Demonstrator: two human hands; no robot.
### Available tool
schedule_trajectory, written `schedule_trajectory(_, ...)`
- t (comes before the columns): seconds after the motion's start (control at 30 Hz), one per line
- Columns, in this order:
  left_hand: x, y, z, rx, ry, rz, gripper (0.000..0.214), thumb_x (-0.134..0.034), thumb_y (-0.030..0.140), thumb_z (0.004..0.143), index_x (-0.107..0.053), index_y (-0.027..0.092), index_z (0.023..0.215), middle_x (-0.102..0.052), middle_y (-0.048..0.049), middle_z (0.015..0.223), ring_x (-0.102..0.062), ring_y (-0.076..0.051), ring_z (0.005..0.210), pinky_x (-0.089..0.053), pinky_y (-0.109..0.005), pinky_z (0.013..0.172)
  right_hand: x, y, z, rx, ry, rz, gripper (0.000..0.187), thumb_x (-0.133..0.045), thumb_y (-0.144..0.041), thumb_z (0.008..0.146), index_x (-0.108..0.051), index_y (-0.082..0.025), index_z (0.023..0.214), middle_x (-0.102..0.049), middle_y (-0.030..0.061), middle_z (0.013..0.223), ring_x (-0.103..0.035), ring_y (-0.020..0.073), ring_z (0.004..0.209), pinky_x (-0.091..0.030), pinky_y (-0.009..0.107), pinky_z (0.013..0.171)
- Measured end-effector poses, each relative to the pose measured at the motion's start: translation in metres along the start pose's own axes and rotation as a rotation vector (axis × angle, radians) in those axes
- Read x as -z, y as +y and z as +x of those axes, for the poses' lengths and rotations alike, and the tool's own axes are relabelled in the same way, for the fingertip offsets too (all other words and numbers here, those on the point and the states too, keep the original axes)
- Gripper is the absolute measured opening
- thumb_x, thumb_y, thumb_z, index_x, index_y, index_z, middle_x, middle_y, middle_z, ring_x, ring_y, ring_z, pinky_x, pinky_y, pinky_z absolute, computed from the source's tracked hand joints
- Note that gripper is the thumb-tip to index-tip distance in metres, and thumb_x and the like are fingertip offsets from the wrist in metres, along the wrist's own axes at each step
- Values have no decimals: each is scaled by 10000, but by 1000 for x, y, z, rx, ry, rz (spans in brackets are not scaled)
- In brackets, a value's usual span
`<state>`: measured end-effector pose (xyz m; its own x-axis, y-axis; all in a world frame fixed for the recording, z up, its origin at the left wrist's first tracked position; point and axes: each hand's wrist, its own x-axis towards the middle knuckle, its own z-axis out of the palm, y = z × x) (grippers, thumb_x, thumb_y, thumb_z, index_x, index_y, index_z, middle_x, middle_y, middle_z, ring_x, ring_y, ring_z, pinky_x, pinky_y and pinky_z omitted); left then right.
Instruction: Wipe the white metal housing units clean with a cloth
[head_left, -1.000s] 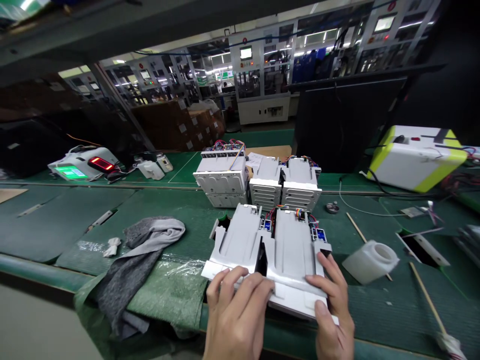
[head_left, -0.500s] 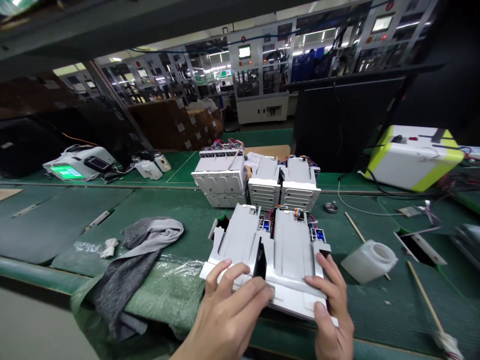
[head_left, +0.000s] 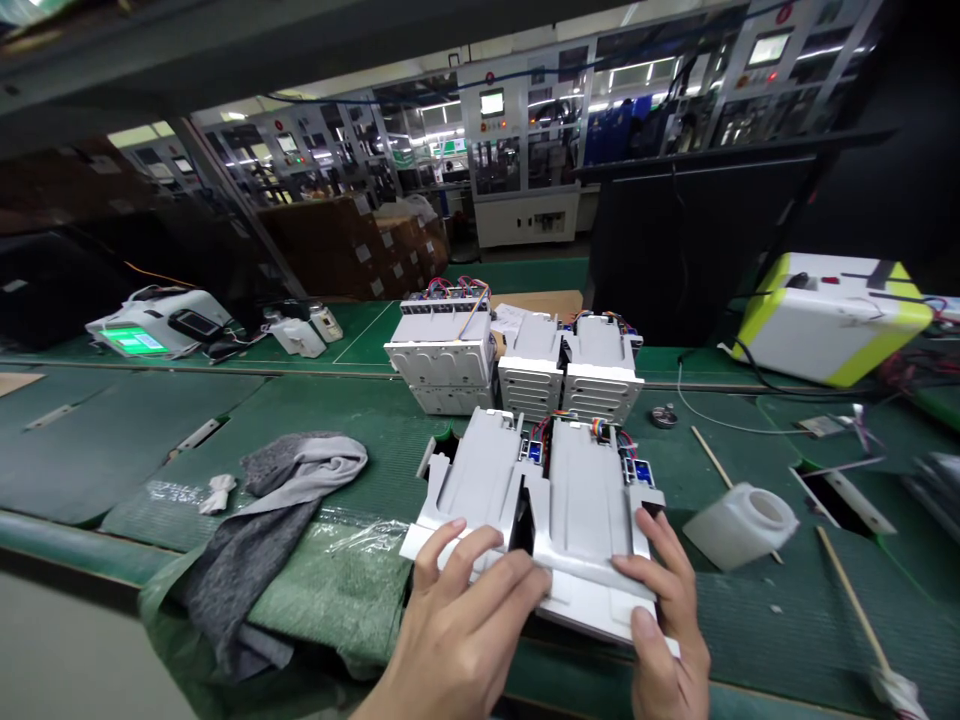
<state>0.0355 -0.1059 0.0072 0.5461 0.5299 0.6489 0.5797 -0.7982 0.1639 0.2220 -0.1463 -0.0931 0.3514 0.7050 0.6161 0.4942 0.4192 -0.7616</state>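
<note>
- left hand (head_left: 457, 630): fingers spread, lying across the front flange of the left of 2 white moulded plastic housings (head_left: 480, 490).
- right hand (head_left: 667, 610): fingers curled over the right edge of the right housing (head_left: 592, 520), thumb pressed on its front lip.
- Housings: matte, ribbed, side by side on the ridged green bench mat (head_left: 337, 440), with blue connectors and thin coloured wires (head_left: 637, 470) at the far end.
- Beyond them: 3 stacked units with slotted white faces (head_left: 529, 385).
- Left of the hands: a rumpled grey cloth (head_left: 255, 560) on crinkled clear plastic film (head_left: 360, 535).
- Right of the hands: a white plastic bottle (head_left: 739, 525) on its side, touching a thin wooden stick (head_left: 716, 460).
- Far right: a white and lime-green case (head_left: 829, 320).
- Far left: a device with a glowing green screen (head_left: 127, 341); I cannot read its writing, nor the machine panels behind.
</note>
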Motion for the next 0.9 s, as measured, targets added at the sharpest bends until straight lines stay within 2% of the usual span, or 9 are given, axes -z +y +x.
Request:
schedule_trajectory(0.13, -6, 2, -2, 5, 27, 17, 225, -515, 112, 910, -701, 226, 964, -729, 23, 902, -564, -157, 966, -274, -327, 1066, 0, -1, 1, 9, -1, -3, 226, -441, -282, 923, -588, -226, 1086, -424, 71, 1479, -269, 384, 1408, -224, 612, 1063)
schedule_trajectory(0.33, -7, 7, -22, -21, 170, 56, 220, -536, 174, 941, -720, 246, 844, -729, 54, 756, -589, -133, 891, -295, -298, 1064, 0, 0, 1, 9, -7, -7, 230, -448, -276, 917, -587, -227, 1093, -415, 66, 1487, -260, 383, 1410, -227, 599, 1062)
schedule_trajectory(0.4, -3, 8, -25, 13, 194, 65, 228, -543, 198, 951, -723, 254, 823, -726, 59, 729, -592, -131, 876, -308, -300, 1053, 0, 0, 1, 12, 4, -2, 229, -452, -276, 912, -591, -225, 1088, -421, 65, 1484, -269, 384, 1405, -227, 598, 1062)
schedule_trajectory(0.5, 2, 13, -21, 131, 241, 115, 202, -561, 162, 930, -739, 253, 913, -744, 30, 793, -588, -159, 914, -335, -341, 1016, -1, 1, 2, 14, 19, 4, 230, -454, -271, 907, -597, -224, 1080, -431, 64, 1477, -280, 387, 1401, -225, 605, 1063)
schedule_trajectory(0.6, -4, 20, -16, 175, 227, 148, 228, -581, 108, 886, -739, 246, 976, -756, 22, 859, -575, -187, 963, -316, -366, 1017, -1, 1, 2, 19, 7, 3, 236, -454, -273, 906, -596, -224, 1087, -429, 65, 1479, -273, 393, 1404, -225, 614, 1063)
schedule_trajectory(0.73, -15, 22, -13, 185, 200, 148, 214, -551, 141, 913, -737, 231, 970, -759, 29, 873, -577, -190, 963, -300, -365, 1017, -1, 1, 2, 27, 13, 4, 235, -460, -280, 903, -599, -223, 1084, -430, 66, 1480, -279, 397, 1401, -223, 618, 1066)
schedule_trajectory(0.9, -17, 21, -12, 196, 171, 115, 233, -540, 110, 905, -731, 214, 986, -755, 11, 906, -588, -209, 1003, -297, -381, 1003, -1, 0, 2, 20, 19, -3, 228, -449, -278, 911, -600, -224, 1073, -431, 62, 1480, -284, 386, 1400, -219, 613, 1073)
